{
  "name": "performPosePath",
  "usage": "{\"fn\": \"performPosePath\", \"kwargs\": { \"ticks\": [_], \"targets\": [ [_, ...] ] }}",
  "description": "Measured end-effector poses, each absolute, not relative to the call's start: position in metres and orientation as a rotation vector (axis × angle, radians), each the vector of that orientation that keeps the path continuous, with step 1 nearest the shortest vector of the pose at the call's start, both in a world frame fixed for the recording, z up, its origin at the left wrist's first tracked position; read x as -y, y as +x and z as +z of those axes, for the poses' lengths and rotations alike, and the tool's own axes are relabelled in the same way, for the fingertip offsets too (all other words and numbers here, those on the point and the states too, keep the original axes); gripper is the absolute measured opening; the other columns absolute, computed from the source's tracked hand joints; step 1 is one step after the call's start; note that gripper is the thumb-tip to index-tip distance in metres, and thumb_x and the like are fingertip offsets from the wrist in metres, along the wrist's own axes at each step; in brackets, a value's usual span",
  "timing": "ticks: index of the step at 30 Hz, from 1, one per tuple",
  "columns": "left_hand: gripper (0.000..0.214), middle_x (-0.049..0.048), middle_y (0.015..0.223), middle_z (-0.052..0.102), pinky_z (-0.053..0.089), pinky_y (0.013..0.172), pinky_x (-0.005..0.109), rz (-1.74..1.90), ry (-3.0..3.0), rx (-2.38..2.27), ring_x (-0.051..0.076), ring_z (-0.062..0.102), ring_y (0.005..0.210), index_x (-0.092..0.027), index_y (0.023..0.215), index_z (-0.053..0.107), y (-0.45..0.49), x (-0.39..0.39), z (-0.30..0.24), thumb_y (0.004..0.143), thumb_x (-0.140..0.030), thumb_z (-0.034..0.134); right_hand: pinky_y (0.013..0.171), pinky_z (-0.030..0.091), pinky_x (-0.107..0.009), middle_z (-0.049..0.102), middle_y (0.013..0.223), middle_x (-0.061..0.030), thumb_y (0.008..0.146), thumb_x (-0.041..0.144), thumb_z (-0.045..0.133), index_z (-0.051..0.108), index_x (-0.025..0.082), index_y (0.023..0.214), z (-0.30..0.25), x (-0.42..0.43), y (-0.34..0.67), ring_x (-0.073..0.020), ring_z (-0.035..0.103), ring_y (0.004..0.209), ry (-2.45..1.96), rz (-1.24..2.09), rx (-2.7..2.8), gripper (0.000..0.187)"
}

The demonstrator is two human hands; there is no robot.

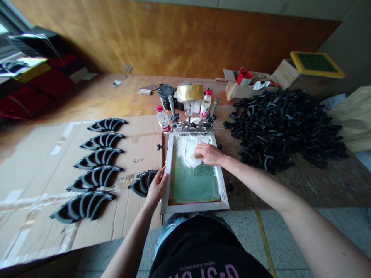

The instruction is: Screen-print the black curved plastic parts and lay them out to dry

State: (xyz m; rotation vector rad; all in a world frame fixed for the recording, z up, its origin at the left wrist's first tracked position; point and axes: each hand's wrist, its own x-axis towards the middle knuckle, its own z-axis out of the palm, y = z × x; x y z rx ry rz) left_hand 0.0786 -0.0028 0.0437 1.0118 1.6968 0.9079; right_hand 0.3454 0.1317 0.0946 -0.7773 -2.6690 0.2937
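Two hands rest on the screen frame (195,206), its long axis running away from me toward the clamps (191,125). The right hand (209,154) is nearer the white paste (184,150), which lies on the upper mesh (194,183) just left of the hand. Its fingers (197,153) press close together into the paste; I cannot tell whether they hold a rag. The left hand (157,188) is nearer the frame's lower left side, its fingers (164,175) curled narrowly over the rim. Nothing lies between the right fingers and the paste. Beyond the clamps stand two bottles (164,119), a black tin (165,96) and tape (189,92). Left of the frame, five black curved parts (97,173) lie in a row on cardboard (139,220); to the right, a heap of black parts (284,131) covers the surface (87,92)
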Motion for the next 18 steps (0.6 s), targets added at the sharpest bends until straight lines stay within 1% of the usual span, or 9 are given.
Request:
{"fn": "performPosePath", "kwargs": {
  "ticks": [4,6,9,10,11,13,15,16,18],
  "targets": [
    [0.075,0.0079,0.099,0.074,0.052,0.071,0.029,0.898,0.986,-1.667,0.023,0.069,0.087,-0.021,0.142,0.049,0.079,0.004,0.052,0.080,-0.062,0.059,0.085,0.046,-0.034,0.064,0.097,-0.0094,0.084,0.001,0.049,0.065,0.015,0.095,0.074,-0.121,0.342,-0.0222,0.053,0.100,-0.758,0.160,2.579,0.024],
    [0.075,0.0077,0.097,0.074,0.052,0.068,0.028,0.899,0.987,-1.678,0.022,0.069,0.084,-0.021,0.141,0.050,0.080,0.004,0.054,0.079,-0.062,0.060,0.087,0.047,-0.034,0.065,0.098,-0.0094,0.085,0.003,0.051,0.066,0.014,0.097,0.071,-0.113,0.346,-0.0220,0.054,0.099,-0.668,0.172,2.614,0.022],
    [0.076,0.0077,0.094,0.074,0.050,0.063,0.026,0.884,0.996,-1.689,0.022,0.068,0.080,-0.019,0.141,0.051,0.081,0.003,0.063,0.079,-0.062,0.060,0.084,0.047,-0.032,0.066,0.093,-0.0069,0.088,0.014,0.060,0.068,0.016,0.099,0.083,-0.120,0.346,-0.0205,0.057,0.092,-0.689,0.244,2.608,0.013],
    [0.077,0.0073,0.092,0.074,0.050,0.062,0.026,0.874,0.991,-1.685,0.021,0.068,0.078,-0.019,0.142,0.050,0.081,0.003,0.069,0.078,-0.062,0.060,0.084,0.048,-0.032,0.066,0.093,-0.0062,0.089,0.018,0.063,0.068,0.018,0.104,0.089,-0.128,0.343,-0.0202,0.058,0.091,-0.748,0.261,2.577,0.016],
    [0.079,0.0066,0.090,0.074,0.049,0.060,0.025,0.866,0.985,-1.680,0.021,0.067,0.075,-0.019,0.143,0.048,0.081,0.003,0.077,0.078,-0.063,0.061,0.084,0.048,-0.031,0.067,0.094,-0.0056,0.088,0.022,0.065,0.067,0.020,0.112,0.096,-0.140,0.338,-0.0199,0.059,0.092,-0.831,0.267,2.536,0.023],
    [0.081,0.0053,0.087,0.073,0.049,0.060,0.025,0.878,0.980,-1.659,0.019,0.066,0.074,-0.020,0.144,0.048,0.081,0.003,0.096,0.077,-0.063,0.063,0.083,0.048,-0.031,0.068,0.097,-0.0048,0.086,0.026,0.069,0.058,0.025,0.130,0.110,-0.166,0.329,-0.0199,0.061,0.092,-1.029,0.252,2.453,0.045],
    [0.077,0.0048,0.089,0.073,0.049,0.060,0.024,0.921,0.984,-1.637,0.018,0.065,0.074,-0.021,0.141,0.052,0.080,0.002,0.118,0.078,-0.065,0.060,0.081,0.048,-0.030,0.069,0.099,-0.0040,0.085,0.026,0.071,0.049,0.030,0.141,0.122,-0.192,0.330,-0.0198,0.063,0.089,-1.215,0.219,2.400,0.060],
    [0.074,0.0046,0.090,0.072,0.048,0.059,0.024,0.943,0.979,-1.631,0.018,0.064,0.072,-0.022,0.137,0.056,0.079,0.000,0.128,0.079,-0.068,0.057,0.080,0.048,-0.029,0.070,0.100,-0.0037,0.085,0.026,0.070,0.047,0.031,0.142,0.127,-0.203,0.335,-0.0198,0.063,0.088,-1.300,0.203,2.365,0.062],
    [0.071,0.0044,0.089,0.072,0.048,0.056,0.025,0.978,0.954,-1.594,0.017,0.062,0.067,-0.021,0.129,0.062,0.080,-0.008,0.148,0.081,-0.071,0.050,0.080,0.048,-0.029,0.071,0.100,-0.0032,0.088,0.029,0.066,0.050,0.031,0.140,0.133,-0.217,0.357,-0.0199,0.065,0.088,-1.459,0.183,2.240,0.054]
  ]
}}
